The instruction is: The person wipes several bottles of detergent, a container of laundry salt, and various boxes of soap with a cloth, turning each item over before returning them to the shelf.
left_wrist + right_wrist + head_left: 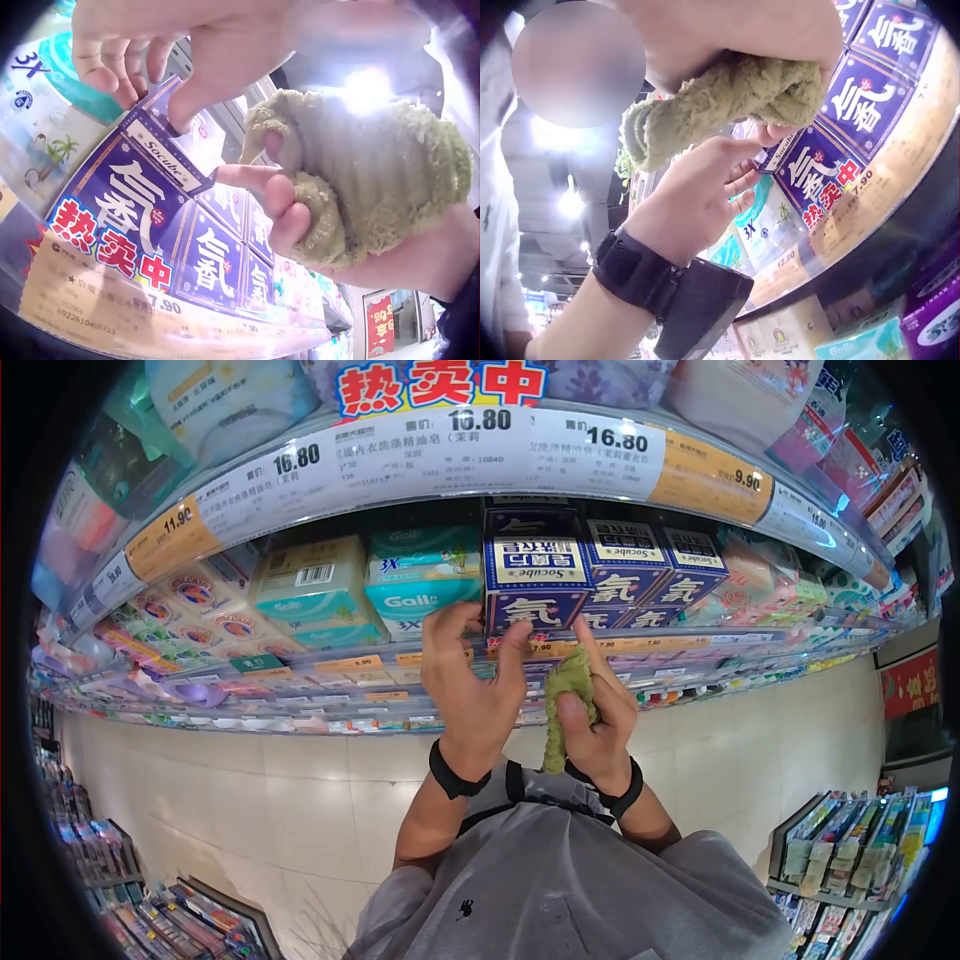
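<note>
At the shelf edge, the left hand (472,695) grips the front blue box (535,609), its thumb on the box and its other fingers curled at one side. In the left wrist view that box (112,187) stands in a row of similar ones, under the left hand (247,45). A green fluffy cloth (555,725) is held by the right hand (603,730), its index finger extended to the box's corner. The right wrist view shows the cloth (705,112) bunched under the right hand (742,30), beside the left hand (690,191).
Teal-and-white packs (422,575) stand left of the blue boxes, with pink packs (770,575) to the right. A shelf edge with price labels (400,455) curves above. Lower shelves lie beneath, and the tiled floor (310,800) shows behind the person. Other display racks (850,850) stand farther back.
</note>
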A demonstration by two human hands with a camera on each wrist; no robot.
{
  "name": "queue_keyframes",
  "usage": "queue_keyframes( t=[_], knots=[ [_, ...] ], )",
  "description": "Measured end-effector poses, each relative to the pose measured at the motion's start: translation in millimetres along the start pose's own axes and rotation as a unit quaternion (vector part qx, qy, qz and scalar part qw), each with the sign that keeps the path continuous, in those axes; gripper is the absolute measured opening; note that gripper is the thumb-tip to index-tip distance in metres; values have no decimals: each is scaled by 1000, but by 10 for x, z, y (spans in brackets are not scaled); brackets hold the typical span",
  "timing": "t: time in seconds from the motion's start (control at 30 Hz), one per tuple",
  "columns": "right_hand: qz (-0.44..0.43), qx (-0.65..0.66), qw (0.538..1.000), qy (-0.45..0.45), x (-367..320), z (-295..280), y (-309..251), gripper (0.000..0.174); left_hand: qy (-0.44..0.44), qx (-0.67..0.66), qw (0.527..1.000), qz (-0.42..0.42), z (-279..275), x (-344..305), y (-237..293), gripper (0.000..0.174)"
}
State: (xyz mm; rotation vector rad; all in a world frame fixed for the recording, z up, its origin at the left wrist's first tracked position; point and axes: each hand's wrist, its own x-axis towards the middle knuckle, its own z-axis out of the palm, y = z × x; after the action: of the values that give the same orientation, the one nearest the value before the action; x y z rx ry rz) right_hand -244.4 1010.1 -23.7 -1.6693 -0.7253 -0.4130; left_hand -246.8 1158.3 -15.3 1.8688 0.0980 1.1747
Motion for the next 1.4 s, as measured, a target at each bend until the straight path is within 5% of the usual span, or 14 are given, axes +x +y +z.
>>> queue_keyframes(
  t=[0.2, 0.3, 0.6, 0.9, 1.13, 1.4],
  knots=[
    [-4, -8, 1000, 18, -126, -1, 27, 21, -34, 35, 998, 48, -206, -123, 37, 33],
    [-5, -5, 1000, -1, -108, 18, 34, 19, -77, 6, 994, 80, -242, -156, 126, 41],
    [11, 10, 1000, -9, -1, 110, 63, 20, -196, 29, 980, -13, -194, -198, 0, 67],
    [-18, 17, 1000, -14, 11, 2, 87, 21, -183, -5, 981, -61, -129, -236, 27, 61],
    [-49, -8, 997, 57, 32, -523, 75, 27, -182, -50, 982, 4, 146, -3, 418, 60],
    [0, 39, 996, 78, -145, -781, 203, 27, -228, 84, 969, -38, 388, 107, 751, 63]
  ],
)
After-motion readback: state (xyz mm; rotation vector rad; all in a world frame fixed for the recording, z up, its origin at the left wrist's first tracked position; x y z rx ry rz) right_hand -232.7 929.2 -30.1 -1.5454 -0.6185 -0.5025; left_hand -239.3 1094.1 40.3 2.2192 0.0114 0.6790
